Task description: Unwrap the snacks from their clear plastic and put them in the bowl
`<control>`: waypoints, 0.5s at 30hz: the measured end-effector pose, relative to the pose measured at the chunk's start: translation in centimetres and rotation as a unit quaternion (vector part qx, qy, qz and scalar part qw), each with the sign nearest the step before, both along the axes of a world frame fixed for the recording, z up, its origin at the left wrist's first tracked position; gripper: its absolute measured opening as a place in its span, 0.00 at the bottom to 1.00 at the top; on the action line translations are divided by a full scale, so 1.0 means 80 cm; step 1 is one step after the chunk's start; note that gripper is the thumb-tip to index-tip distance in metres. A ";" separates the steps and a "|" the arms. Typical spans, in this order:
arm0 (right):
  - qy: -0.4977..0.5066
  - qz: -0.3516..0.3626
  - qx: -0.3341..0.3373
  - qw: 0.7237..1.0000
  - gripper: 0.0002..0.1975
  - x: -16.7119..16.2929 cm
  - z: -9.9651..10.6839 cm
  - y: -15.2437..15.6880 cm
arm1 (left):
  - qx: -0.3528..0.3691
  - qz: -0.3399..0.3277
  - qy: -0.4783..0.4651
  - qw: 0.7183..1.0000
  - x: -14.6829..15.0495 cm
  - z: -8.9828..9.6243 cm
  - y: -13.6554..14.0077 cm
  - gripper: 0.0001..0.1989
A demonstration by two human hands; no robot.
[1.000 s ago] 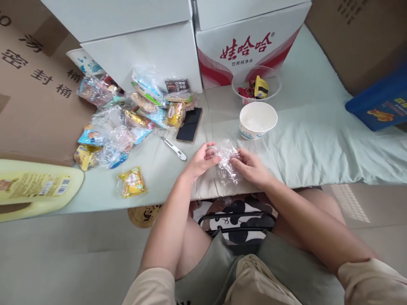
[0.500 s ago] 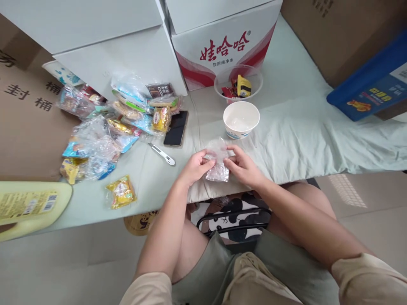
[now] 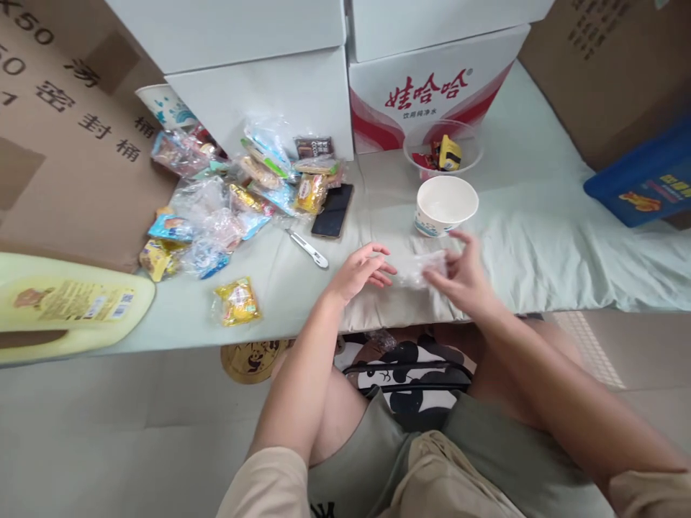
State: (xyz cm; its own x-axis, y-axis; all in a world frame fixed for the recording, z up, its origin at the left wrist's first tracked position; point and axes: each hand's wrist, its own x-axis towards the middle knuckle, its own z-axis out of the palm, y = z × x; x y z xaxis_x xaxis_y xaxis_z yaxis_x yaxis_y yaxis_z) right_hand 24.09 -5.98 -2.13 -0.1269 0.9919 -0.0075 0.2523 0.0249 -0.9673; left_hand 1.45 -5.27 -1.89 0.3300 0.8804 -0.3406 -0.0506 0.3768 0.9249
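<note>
- Cloth-covered work surface [image 3: 545, 230], pale green, creased at right.
- Floor [image 3: 108, 424], grey tile, faint joint visible.
- Bright patch [image 3: 594, 349], grid-patterned, lying at right.
- White cartons [image 3: 259, 104], stacked at back.
- Brown cartons [image 3: 80, 194], one each side.

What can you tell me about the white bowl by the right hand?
The bowl is white and round, with an open mouth, a rim and blue print low on its outer wall. It looks like paper. It stands upright on the pale cloth, in front of the clear tub. The right hand is close to its lower wall; blur hides whether a finger touches it. Its inside is hard to make out.
</note>
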 end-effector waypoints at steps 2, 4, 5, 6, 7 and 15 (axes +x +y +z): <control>-0.111 -0.095 0.066 0.987 0.17 0.014 0.024 0.016 | 0.010 0.009 0.005 1.000 -0.004 0.001 0.001 0.16; -0.234 -0.157 0.151 0.948 0.07 0.024 0.052 0.042 | 0.021 0.009 0.000 1.000 -0.007 0.002 0.001 0.14; -0.289 -0.163 0.190 0.924 0.06 0.027 0.065 0.059 | 0.027 0.003 -0.004 1.000 -0.008 0.002 0.001 0.14; -0.340 -0.155 0.209 0.904 0.06 0.028 0.075 0.076 | 0.033 -0.004 -0.006 0.999 -0.008 0.003 0.001 0.14; -0.390 -0.127 0.200 0.890 0.07 0.027 0.083 0.094 | 0.039 -0.011 -0.008 0.999 -0.007 0.003 0.001 0.13; -0.469 -0.007 0.065 0.881 0.15 -0.003 0.055 0.202 | 0.067 -0.045 0.000 0.997 -0.003 0.009 0.005 0.11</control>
State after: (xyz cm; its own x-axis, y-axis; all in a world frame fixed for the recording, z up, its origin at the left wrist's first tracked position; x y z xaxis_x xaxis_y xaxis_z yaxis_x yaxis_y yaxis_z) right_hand 23.84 10.20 2.31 -0.1137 0.9935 0.0109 0.9401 0.1111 -0.3224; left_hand 1.23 -4.90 -1.20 0.4100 0.8848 -0.2215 -0.0215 0.2522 0.9674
